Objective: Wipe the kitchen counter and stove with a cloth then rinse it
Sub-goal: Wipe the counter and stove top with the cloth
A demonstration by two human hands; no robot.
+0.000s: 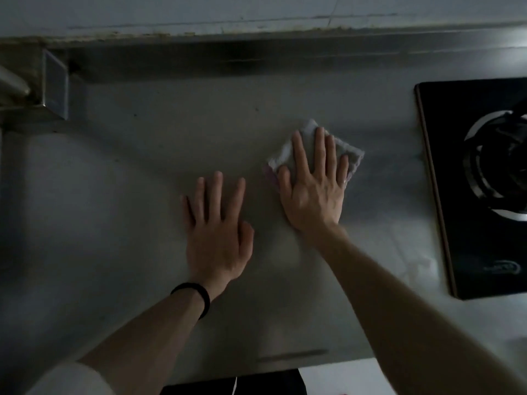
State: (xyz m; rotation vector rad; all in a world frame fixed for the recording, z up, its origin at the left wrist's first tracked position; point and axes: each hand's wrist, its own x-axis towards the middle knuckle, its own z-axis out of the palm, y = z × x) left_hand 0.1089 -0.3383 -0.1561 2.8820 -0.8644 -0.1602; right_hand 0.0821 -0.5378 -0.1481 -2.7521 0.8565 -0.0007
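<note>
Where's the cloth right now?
In the head view the cloth lies flat on the counter, right of centre, pressed under the right hand, between the left hand and the stove.

The right hand (312, 189) covers most of the cloth (352, 156). The right edge cuts off the stove (445, 195). Its logo (503, 267) is unreadable.

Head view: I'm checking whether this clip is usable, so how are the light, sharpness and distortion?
Head view: dim and underexposed, with the counter a murky grey; the right hand on the cloth and the left hand stay readable; the stove is nearly black; detail is soft throughout; wide-angle bending bows the back wall edge.
</note>
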